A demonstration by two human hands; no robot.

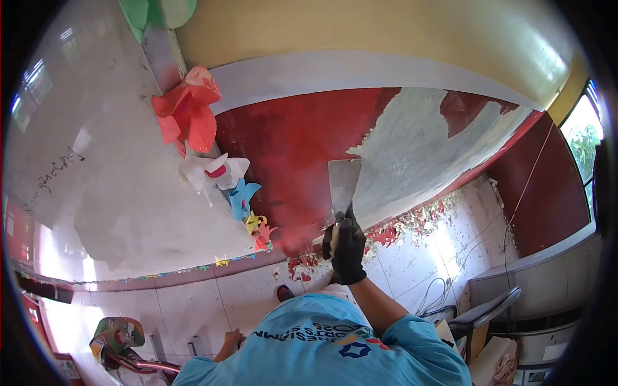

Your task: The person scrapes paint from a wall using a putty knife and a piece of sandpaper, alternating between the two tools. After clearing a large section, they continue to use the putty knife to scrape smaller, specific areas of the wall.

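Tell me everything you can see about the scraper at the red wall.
The scraper has a wide, flat, grey metal blade, broadening towards its top edge, which lies against the red wall beside the bare grey patch. It stands almost upright. A black-gloved hand hides its handle; which hand is unclear.

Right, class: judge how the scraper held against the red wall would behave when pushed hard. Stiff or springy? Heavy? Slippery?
The scraper has a thin, flat blade, so it probably flexes a little under pressure. It seems light for its size, since the gloved right hand holds it up alone. The glove likely limits slipping.
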